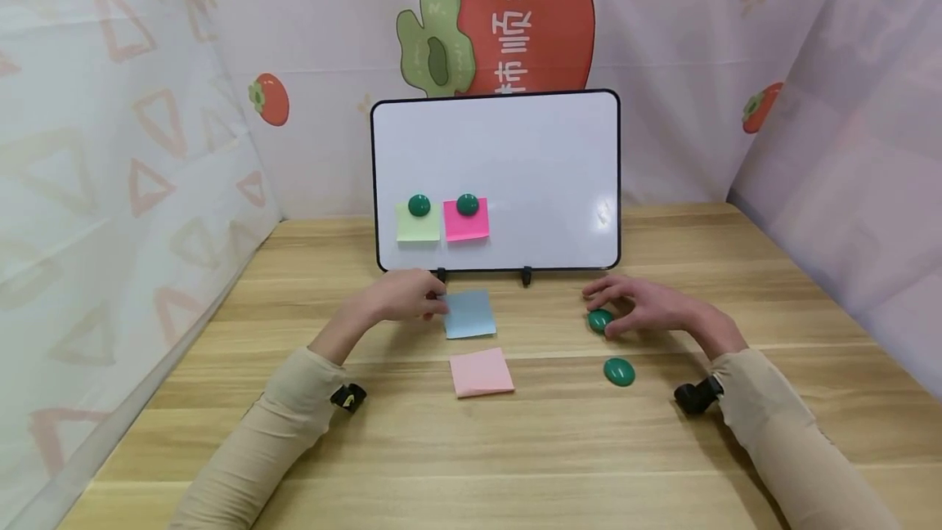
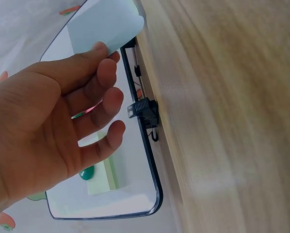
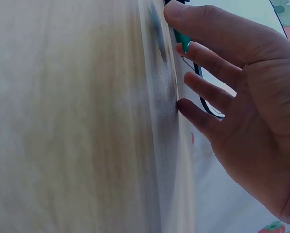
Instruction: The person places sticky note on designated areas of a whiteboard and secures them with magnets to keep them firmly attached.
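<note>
In the head view my left hand (image 1: 403, 295) pinches the left edge of a light blue sticky note (image 1: 473, 316) by thumb and forefinger. The left wrist view has this blue note (image 2: 104, 25) in the fingertips, the other fingers loosely bent. On the right, my right hand (image 1: 653, 305) holds a green round magnet (image 1: 598, 320) between thumb and fingers, low at the tabletop. Part of that green magnet (image 3: 183, 42) shows behind the thumb in the right wrist view. A second green magnet (image 1: 619, 371) lies nearer me, and a pink sticky note (image 1: 482, 372) lies below the blue one.
A whiteboard (image 1: 545, 162) stands behind the hands on small black clips (image 1: 526, 276). On it, green magnets hold a pale green note (image 1: 418, 227) and a bright pink note (image 1: 467, 226). Printed cloth (image 1: 316, 154) surrounds the wooden table (image 1: 559, 456).
</note>
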{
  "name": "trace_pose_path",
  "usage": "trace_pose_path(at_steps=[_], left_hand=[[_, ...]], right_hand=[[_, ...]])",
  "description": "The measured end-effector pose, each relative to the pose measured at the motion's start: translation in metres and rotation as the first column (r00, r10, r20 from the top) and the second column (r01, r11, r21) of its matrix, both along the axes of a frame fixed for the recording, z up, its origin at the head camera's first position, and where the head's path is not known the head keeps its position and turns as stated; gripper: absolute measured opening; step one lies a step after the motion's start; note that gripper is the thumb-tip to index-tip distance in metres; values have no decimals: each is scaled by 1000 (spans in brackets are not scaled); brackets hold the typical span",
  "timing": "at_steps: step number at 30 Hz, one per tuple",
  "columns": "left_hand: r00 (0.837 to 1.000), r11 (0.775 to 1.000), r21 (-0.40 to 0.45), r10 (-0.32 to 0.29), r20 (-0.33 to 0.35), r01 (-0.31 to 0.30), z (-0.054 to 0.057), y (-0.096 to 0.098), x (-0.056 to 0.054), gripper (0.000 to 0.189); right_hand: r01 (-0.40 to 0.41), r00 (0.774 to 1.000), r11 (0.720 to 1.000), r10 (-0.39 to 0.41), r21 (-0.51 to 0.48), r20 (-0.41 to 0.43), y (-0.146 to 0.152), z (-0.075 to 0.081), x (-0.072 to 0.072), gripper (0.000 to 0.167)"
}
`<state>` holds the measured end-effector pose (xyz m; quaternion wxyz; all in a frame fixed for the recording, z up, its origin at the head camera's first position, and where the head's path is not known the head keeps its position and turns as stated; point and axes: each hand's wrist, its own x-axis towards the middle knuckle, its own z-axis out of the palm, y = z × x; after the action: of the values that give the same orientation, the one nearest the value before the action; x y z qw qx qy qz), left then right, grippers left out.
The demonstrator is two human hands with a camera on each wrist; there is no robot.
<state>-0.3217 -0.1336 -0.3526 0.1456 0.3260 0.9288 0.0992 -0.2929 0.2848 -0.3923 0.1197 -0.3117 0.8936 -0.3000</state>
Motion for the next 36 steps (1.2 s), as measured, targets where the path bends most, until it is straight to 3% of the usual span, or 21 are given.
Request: trace_pose_path(at_steps=[9,19,28,36], left_hand=[[996,998,60,-9,-83,14,5,6,-7,25],[991,996,91,24,-129,-12,20,18,-19,27],[982,996,84,36,-184,-21,26,31,-32,33],[975,994,102,47,-218,-25,38,49,-41,27]], right_hand=[[20,999,1000,-21,-19,-40,-1,4,1,41],[35,997,999,-37,-18,-61,-3,6,1,40],[12,995,999,-16,-42,-101,-8,11,1,39],[-5,985,996,-11,-89,-171,-13,14,-1,38]])
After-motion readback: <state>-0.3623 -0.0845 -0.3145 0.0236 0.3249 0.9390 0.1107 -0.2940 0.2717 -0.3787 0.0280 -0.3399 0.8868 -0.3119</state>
